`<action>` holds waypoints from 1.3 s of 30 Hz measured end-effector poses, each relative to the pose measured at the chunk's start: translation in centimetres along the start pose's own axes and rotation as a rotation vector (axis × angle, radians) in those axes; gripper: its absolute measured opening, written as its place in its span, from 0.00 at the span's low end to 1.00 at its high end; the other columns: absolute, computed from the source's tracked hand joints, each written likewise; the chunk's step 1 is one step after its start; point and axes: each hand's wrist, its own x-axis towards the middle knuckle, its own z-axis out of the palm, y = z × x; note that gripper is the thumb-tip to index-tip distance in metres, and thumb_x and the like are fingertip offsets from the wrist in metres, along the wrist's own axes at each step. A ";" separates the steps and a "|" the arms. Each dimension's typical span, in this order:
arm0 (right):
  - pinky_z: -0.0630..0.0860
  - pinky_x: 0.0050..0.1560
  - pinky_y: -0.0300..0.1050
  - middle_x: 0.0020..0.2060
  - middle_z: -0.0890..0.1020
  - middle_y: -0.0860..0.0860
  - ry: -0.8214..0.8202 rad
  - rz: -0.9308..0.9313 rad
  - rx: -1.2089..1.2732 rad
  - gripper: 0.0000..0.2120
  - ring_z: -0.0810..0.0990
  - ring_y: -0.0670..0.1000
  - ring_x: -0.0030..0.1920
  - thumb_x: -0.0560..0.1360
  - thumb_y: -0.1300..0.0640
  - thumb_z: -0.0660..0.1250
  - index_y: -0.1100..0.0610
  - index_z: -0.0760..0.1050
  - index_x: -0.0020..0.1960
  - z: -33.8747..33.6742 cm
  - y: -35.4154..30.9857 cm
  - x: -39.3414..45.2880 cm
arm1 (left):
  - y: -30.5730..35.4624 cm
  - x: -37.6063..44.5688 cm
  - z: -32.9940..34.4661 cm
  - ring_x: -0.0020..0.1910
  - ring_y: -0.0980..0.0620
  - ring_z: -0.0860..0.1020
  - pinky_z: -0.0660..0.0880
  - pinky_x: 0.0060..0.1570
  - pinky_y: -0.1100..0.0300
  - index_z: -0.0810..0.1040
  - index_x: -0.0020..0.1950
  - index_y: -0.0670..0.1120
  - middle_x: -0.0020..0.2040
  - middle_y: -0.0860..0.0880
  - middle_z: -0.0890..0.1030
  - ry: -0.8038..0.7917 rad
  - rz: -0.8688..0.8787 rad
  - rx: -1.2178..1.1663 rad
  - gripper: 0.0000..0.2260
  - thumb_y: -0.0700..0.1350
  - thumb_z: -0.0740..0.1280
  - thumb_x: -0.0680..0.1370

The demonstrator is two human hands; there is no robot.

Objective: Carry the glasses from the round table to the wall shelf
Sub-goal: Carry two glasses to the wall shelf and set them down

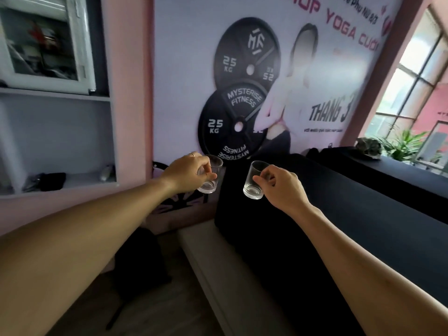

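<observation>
**Head view: one clear glass in each hand, held in the air near the wall shelf**

Left hand (191, 173): extended forward and leftward. Fingers and thumb are curled round the left glass (210, 174), with the thumb tip on its side wall. A ring sits on one finger. The glass is a short clear tumbler and looks empty. Its long axis is slightly tilted, mouth up and to the right, thick base down.

Right hand (282, 187): extended forward. Thumb and fingers pinch the right glass (255, 180) at its right side wall, fingers curled close together. The glass is the same tumbler type. Its long axis leans clearly, mouth up and to the right, away from the camera, base down and to the left.

Position: both glasses are off every surface, near each other but apart, neither touching the other. The left glass is nearer the wall shelf (58, 183), a recessed white shelf unit in the pink wall at the left. Small dark items lie on its lower board; what they are cannot be told.

Surroundings: a black sofa (339, 202) lies below the right hand. A fitness banner (242, 81) with weight-plate graphics covers the wall ahead. A window (417, 81) and green plants (402, 144) are at the right.
</observation>
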 end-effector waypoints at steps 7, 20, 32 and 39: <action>0.78 0.45 0.47 0.37 0.82 0.42 -0.082 -0.153 0.109 0.09 0.81 0.47 0.41 0.73 0.40 0.69 0.45 0.76 0.41 11.7 -7.3 14.6 | -12.2 5.8 -6.9 0.46 0.51 0.77 0.75 0.48 0.54 0.77 0.44 0.52 0.49 0.51 0.76 0.091 -0.156 0.104 0.12 0.60 0.70 0.74; 0.80 0.48 0.51 0.44 0.84 0.47 -0.258 -0.400 0.287 0.09 0.83 0.51 0.46 0.74 0.42 0.70 0.46 0.78 0.43 23.6 -16.8 29.6 | -25.0 8.7 -14.5 0.48 0.50 0.77 0.75 0.48 0.54 0.79 0.46 0.50 0.50 0.51 0.77 0.239 -0.353 0.329 0.10 0.55 0.70 0.76; 0.79 0.44 0.48 0.41 0.84 0.47 -0.420 -0.773 0.440 0.10 0.81 0.53 0.41 0.73 0.40 0.69 0.44 0.75 0.41 37.1 -32.1 34.7 | -32.3 2.5 -23.3 0.45 0.49 0.78 0.75 0.47 0.55 0.79 0.44 0.50 0.47 0.49 0.77 0.434 -0.678 0.482 0.10 0.55 0.71 0.75; 0.81 0.45 0.48 0.40 0.83 0.47 -0.552 -0.871 0.595 0.09 0.82 0.50 0.43 0.73 0.41 0.70 0.44 0.76 0.40 43.6 -42.9 32.2 | -36.2 -4.8 -29.7 0.45 0.50 0.78 0.76 0.47 0.54 0.77 0.45 0.51 0.47 0.51 0.76 0.499 -0.824 0.583 0.09 0.54 0.71 0.75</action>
